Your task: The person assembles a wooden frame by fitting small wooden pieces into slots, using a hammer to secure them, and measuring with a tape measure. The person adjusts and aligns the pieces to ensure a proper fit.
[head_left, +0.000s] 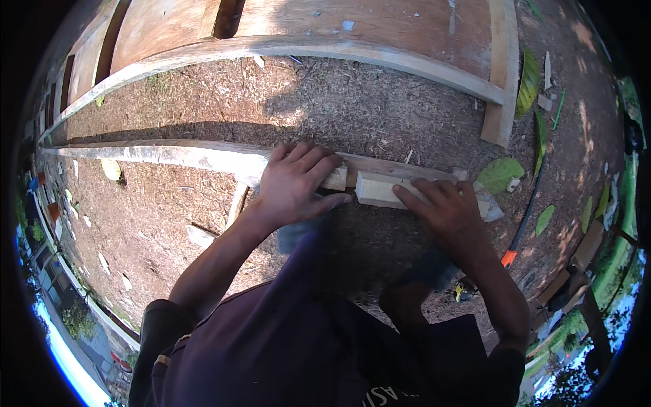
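A long pale wooden beam runs from the far left to the middle of the view. My left hand grips it near its right end, fingers over the top and thumb pointing right along the near side. Just right of the thumb, a short squared wooden block lies against another length of wood behind it. My right hand is closed over the right part of this block, its fingers bent across the top. A narrow gap separates the block from the beam's end piece. The palms hide the undersides.
Beyond the beam lies a large framed wooden panel with a raised near rail. Wood shavings and leaves cover the ground. At right rest a long dark tool with an orange end and a small yellow-and-black object.
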`<state>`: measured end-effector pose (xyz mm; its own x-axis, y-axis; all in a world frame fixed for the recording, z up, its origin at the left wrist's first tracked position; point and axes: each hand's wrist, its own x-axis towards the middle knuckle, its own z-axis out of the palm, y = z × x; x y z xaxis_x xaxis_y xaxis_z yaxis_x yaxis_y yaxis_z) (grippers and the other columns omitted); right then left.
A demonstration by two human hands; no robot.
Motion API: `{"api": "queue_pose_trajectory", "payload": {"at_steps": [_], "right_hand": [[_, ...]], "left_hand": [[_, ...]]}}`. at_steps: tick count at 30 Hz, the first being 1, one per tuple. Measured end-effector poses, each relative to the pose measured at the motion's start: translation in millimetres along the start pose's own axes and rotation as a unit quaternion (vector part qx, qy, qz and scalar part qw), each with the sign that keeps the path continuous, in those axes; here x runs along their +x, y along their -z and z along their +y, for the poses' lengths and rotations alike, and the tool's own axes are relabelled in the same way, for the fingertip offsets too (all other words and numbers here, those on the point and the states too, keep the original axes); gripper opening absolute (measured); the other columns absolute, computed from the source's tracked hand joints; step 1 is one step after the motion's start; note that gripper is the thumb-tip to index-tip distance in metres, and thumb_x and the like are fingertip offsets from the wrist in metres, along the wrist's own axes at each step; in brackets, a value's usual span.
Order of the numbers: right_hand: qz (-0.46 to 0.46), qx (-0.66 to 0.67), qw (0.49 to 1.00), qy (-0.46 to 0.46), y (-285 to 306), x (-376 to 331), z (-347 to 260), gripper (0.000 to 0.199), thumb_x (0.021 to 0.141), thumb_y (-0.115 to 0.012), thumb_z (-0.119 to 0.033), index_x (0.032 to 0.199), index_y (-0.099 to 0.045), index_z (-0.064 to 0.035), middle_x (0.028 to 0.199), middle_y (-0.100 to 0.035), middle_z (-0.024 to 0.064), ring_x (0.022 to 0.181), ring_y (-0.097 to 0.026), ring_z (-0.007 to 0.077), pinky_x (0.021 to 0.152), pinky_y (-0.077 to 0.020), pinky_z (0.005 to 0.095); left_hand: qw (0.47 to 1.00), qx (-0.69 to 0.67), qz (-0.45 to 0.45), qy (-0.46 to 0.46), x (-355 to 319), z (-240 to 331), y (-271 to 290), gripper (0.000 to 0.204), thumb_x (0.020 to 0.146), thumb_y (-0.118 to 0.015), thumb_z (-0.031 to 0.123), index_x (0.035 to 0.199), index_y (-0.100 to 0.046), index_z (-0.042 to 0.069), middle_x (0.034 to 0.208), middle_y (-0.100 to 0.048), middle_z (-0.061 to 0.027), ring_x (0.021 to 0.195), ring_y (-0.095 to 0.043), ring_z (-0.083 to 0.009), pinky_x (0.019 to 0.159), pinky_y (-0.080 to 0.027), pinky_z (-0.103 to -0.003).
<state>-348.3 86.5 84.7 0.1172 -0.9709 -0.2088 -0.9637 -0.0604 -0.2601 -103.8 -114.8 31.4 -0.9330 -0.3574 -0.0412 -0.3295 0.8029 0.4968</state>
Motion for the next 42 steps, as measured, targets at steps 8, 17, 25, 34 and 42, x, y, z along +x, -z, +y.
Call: {"api": "queue_pose_trajectory", "payload": {"at_steps": [8,17,25,34,42], "right_hand": [[0.013,0.018,1.0,-0.018,-4.1,16.8,-4.6,0.051,0.091,-0.069,-0.02,0.142,-0.064,-0.0275,0.128,-0.067,0.0022,0.106,-0.065,0.0223,0.091,-0.0448,0.0473],[0.038,0.007,0.999,0.015,-9.1,22.0,-2.8,0.051,0.09,-0.07,-0.02,0.14,-0.065,-0.0299,0.133,-0.065,0.0008,0.107,-0.063,0.0232,0.091,-0.0451,0.0489],[0.05,0.039,0.998,0.017,-21.9,13.8,3.3,0.053,0.088,-0.072,-0.019,0.14,-0.064,-0.0277,0.134,-0.064,0.0007,0.109,-0.061,0.024,0.095,-0.0446,0.0492],[0.119,0.099,0.988,0.002,-49.2,15.9,-8.5,0.044,0.084,-0.072,-0.019,0.128,-0.074,-0.0228,0.127,-0.067,0.0051,0.107,-0.065,0.0272,0.087,-0.0516,0.0445],[0.131,0.136,0.981,-0.032,-46.1,23.0,-5.7,0.051,0.077,-0.078,-0.022,0.128,-0.074,-0.0224,0.127,-0.065,0.0048,0.109,-0.064,0.0244,0.087,-0.05,0.0431]], "left_hand": [[1.0,0.011,0.024,0.0,3.3,1.6,-1.5,0.057,0.073,-0.086,0.052,0.111,-0.071,0.012,0.107,-0.069,-0.0009,0.097,-0.065,-0.0227,0.083,-0.048,-0.041],[1.0,0.02,0.009,-0.005,2.3,-0.6,-0.2,0.056,0.073,-0.085,0.049,0.112,-0.07,0.012,0.104,-0.067,-0.0014,0.097,-0.064,-0.024,0.085,-0.048,-0.043],[1.0,0.018,0.006,0.006,6.1,6.8,0.2,0.058,0.072,-0.085,0.051,0.112,-0.071,0.011,0.099,-0.066,-0.002,0.095,-0.063,-0.0245,0.086,-0.048,-0.043],[0.999,0.005,-0.032,0.029,-2.0,3.8,-1.5,0.062,0.075,-0.083,0.054,0.12,-0.07,0.013,0.108,-0.067,-0.0006,0.104,-0.063,-0.0222,0.095,-0.045,-0.044],[0.998,0.037,-0.048,-0.032,16.9,-2.2,10.4,0.058,0.082,-0.079,0.057,0.132,-0.071,0.028,0.12,-0.066,0.0016,0.105,-0.062,-0.0211,0.092,-0.043,-0.045]]}}
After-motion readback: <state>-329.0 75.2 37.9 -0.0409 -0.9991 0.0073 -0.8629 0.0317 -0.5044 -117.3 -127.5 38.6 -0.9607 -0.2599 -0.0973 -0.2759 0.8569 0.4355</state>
